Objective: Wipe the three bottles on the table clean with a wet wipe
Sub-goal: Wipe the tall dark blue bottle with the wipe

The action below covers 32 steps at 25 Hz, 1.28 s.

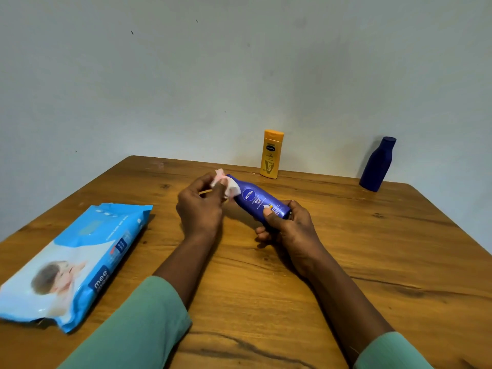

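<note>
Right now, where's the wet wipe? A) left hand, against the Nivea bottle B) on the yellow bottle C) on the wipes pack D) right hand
A: the left hand pinches the wet wipe against the far end of the Nivea bottle; the right hand grips its other end.

**Both hands at mid-frame, both gripping**

The left hand point(199, 206) sits just left of centre with its back to the camera, fingers curled, pinching a wet wipe point(226, 186) at its upper edge. The right hand point(288, 225) — just right of centre — curls round the base of a blue bottle point(262, 202), thumb on top. Both forearms rise from green sleeves point(138, 323) at the bottom edge.
</note>
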Each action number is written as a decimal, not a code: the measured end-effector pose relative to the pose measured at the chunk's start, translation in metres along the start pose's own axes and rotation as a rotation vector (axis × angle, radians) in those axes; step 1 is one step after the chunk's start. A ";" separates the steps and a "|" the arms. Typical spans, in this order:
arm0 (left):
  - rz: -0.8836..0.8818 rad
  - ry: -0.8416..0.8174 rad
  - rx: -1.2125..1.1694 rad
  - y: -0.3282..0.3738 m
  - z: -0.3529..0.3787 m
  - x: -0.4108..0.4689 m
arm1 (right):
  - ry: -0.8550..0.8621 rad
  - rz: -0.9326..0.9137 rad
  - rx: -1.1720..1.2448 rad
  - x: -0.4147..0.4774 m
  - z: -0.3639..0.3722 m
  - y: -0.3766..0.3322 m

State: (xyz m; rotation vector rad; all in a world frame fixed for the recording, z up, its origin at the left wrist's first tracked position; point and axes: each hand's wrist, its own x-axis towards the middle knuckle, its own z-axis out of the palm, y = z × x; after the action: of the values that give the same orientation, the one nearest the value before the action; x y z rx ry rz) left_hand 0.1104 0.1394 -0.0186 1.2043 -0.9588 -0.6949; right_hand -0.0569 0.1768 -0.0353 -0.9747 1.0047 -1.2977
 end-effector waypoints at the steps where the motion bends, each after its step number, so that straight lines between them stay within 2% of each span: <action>1: -0.040 0.001 -0.059 0.001 -0.001 0.003 | -0.019 0.003 -0.014 0.000 0.000 0.001; 3: -0.093 -0.100 -0.165 0.000 0.003 -0.001 | -0.042 -0.022 -0.036 0.001 0.001 0.002; 6: -0.140 -0.335 -0.171 -0.009 0.013 -0.021 | -0.062 -0.102 -0.024 0.001 0.000 0.001; 7: -0.173 -0.364 -0.179 -0.010 0.015 -0.023 | -0.067 -0.101 -0.020 0.001 -0.001 0.000; 10: -0.267 -0.202 -0.281 -0.010 0.012 -0.006 | -0.123 -0.013 -0.037 -0.001 -0.003 -0.004; 11: -0.266 -0.142 -0.308 -0.009 0.009 0.001 | -0.145 0.009 -0.053 -0.002 -0.003 -0.005; 13: -0.223 -0.122 -0.283 -0.009 0.005 0.007 | -0.156 0.016 -0.071 -0.004 -0.001 -0.005; 15: -0.135 -0.222 -0.178 -0.008 0.007 -0.002 | -0.119 -0.004 -0.044 -0.004 0.001 -0.005; 17: -0.024 -0.412 -0.057 -0.007 0.012 -0.017 | -0.050 -0.050 0.010 -0.003 0.000 -0.005; 18: -0.010 -0.525 -0.040 -0.006 0.014 -0.025 | -0.015 -0.073 0.037 -0.002 -0.001 -0.006; 20: -0.088 -0.669 -0.079 -0.005 0.014 -0.032 | 0.013 -0.091 0.079 -0.001 -0.002 -0.008; 22: -0.174 -0.626 -0.136 -0.002 0.012 -0.031 | -0.020 -0.072 0.097 -0.002 -0.003 -0.010; 26: -0.308 -0.220 -0.267 0.002 0.006 -0.007 | -0.140 -0.027 -0.012 -0.006 -0.004 -0.011; 28: -0.296 -0.112 -0.273 0.001 0.002 0.003 | -0.175 -0.035 -0.076 -0.008 -0.002 -0.010; 30: -0.242 -0.164 -0.221 0.001 0.001 -0.001 | -0.160 -0.053 -0.096 -0.008 0.001 -0.009; 32: -0.168 -0.314 -0.132 0.004 0.004 -0.015 | -0.096 -0.080 -0.092 -0.007 0.004 -0.006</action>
State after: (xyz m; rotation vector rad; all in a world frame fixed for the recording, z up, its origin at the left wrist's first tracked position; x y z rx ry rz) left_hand 0.0999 0.1517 -0.0184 1.0860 -1.0579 -1.0884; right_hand -0.0551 0.1840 -0.0277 -1.1469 0.9662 -1.2666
